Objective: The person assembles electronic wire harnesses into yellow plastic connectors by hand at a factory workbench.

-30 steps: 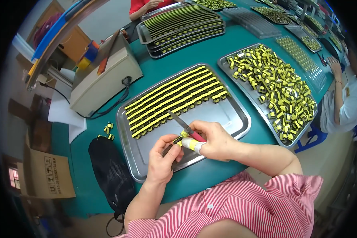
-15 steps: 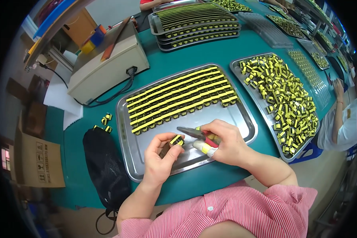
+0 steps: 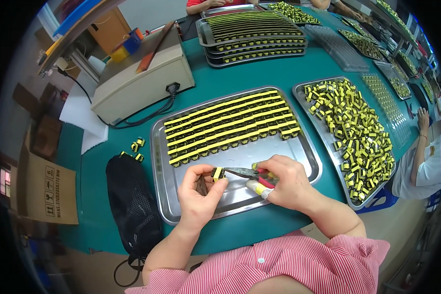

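Note:
Pinched between the thumb and fingers of my left hand (image 3: pixel 196 198) is a small transformer (image 3: pixel 218 174), black with yellow tape. A brown piece (image 3: pixel 201 185) also shows inside that hand; its kind is unclear. My right hand (image 3: pixel 289 181) grips pliers (image 3: pixel 241 172) with red and yellow handles, and their tips meet the transformer's right side. Whether the jaws are closed on a pin is too small to tell. Whitish wrapping (image 3: pixel 257 188) covers a finger of the right hand. Both hands are over the near part of a metal tray (image 3: pixel 299 157), where similar transformers (image 3: pixel 230 128) stand in tight rows.
Right of the tray, another metal tray (image 3: pixel 299 93) holds a loose heap of transformers. Stacked filled trays (image 3: pixel 255 51) stand behind. At left are a beige box-shaped device (image 3: pixel 142 78) with a cable, a black pouch (image 3: pixel 132 201) and several loose transformers (image 3: pixel 138 144). Co-workers sit farther off.
The pliers' tips have come left onto the transformer, which is now turned more upright in my left hand. The whole view has shifted slightly.

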`<state>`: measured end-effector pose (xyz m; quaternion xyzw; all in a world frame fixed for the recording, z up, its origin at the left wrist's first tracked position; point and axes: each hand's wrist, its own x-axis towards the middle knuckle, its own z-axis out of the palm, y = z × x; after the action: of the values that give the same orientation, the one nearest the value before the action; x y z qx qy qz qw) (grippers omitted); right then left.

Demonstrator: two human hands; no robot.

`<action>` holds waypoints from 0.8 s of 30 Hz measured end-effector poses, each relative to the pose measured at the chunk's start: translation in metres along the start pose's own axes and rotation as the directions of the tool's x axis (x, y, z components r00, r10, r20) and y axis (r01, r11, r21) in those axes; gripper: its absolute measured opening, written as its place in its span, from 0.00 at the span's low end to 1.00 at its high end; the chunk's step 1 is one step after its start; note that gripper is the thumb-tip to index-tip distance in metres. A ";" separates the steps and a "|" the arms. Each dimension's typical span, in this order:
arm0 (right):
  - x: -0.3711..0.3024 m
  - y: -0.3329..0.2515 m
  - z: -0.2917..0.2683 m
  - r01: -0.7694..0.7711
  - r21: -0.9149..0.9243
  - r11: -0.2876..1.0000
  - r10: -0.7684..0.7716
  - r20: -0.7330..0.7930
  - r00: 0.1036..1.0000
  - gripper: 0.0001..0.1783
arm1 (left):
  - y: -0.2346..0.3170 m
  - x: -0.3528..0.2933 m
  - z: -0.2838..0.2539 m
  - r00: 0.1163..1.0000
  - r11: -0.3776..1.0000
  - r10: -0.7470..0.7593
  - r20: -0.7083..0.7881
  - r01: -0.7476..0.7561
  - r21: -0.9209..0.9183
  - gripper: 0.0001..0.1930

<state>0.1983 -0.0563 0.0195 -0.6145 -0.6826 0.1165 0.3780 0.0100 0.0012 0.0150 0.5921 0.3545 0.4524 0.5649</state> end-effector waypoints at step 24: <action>-0.001 -0.002 0.001 -0.015 -0.028 0.999 0.015 -0.004 1.000 0.17 | -0.006 0.002 0.000 0.997 0.994 0.038 -0.067 -0.031 0.101 0.16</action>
<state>0.1959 -0.0576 0.0199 -0.6249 -0.6790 0.1086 0.3696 0.0114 0.0036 0.0093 0.6095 0.3855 0.4642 0.5142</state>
